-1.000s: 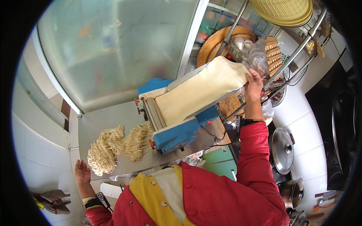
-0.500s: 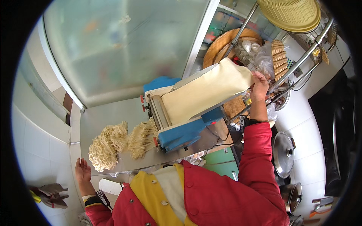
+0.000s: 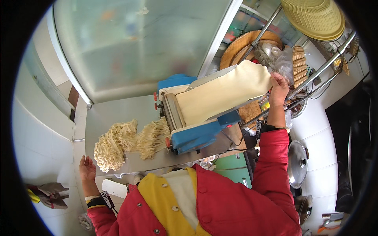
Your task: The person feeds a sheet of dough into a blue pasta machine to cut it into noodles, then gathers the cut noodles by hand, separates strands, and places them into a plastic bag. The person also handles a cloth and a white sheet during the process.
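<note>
While the pale flat dough sheet [image 3: 224,92] lies on the blue noodle machine [image 3: 197,131]:
Right hand [image 3: 278,84]: pinching the sheet's far end, as before.
Left hand [image 3: 87,170]: spread, unmoved, at steel bench [image 3: 118,112] edge.
Cut noodle heap [image 3: 118,141]: larger than earlier.

- Left hand [image 3: 86,170]: low at the left of the view, open, palm turned away, fingers [image 3: 83,160] loosely extended and pointing upward; nothing gripped.
- Left wrist: dark band with a small clipped device; red sleeve cuff just below it.
- Left arm: bent, entering from the lower edge, forearm short in view.
- Right hand [image 3: 278,87]: raised at the upper right, fingers curled closed in a grip.
- Right wrist: dark band with a small device at the cuff.
- Right arm: extended upward and outward, nearly straight, red sleeve running from the shoulder at the lower centre.
</note>
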The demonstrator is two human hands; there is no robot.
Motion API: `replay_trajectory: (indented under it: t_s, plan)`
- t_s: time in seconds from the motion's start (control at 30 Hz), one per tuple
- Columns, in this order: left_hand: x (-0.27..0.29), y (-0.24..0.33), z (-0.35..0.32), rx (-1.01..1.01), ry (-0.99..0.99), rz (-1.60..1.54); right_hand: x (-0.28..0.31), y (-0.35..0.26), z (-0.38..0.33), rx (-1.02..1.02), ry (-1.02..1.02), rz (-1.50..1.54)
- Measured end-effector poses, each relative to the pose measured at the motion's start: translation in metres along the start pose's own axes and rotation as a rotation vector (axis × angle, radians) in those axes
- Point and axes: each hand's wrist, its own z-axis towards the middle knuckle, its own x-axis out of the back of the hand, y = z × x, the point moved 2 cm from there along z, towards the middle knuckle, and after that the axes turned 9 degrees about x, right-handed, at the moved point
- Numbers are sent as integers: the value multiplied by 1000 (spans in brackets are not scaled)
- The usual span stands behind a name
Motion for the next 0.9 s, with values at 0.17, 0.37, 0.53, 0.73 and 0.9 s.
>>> replay_trajectory:
  t_s: [0.17, 0.37, 0.53, 0.73, 0.9]
  plan:
    - [12, -1, 10, 18, 10, 3, -1, 3, -1, -57, -102, -94]
    - [-2, 10, -5, -96, 34, 88, 14, 27, 4, -96, -92, -148]
    - [-83, 23, -37, -265, -93, 456, 26, 36, -3, -216, -162, -181]
    - [-196, -6, -33, -233, -461, 863, 14, 10, -34, -379, -78, -275]
    - [-234, -55, 6, -376, -568, 1204, 6, 1, -43, -401, -52, -363]
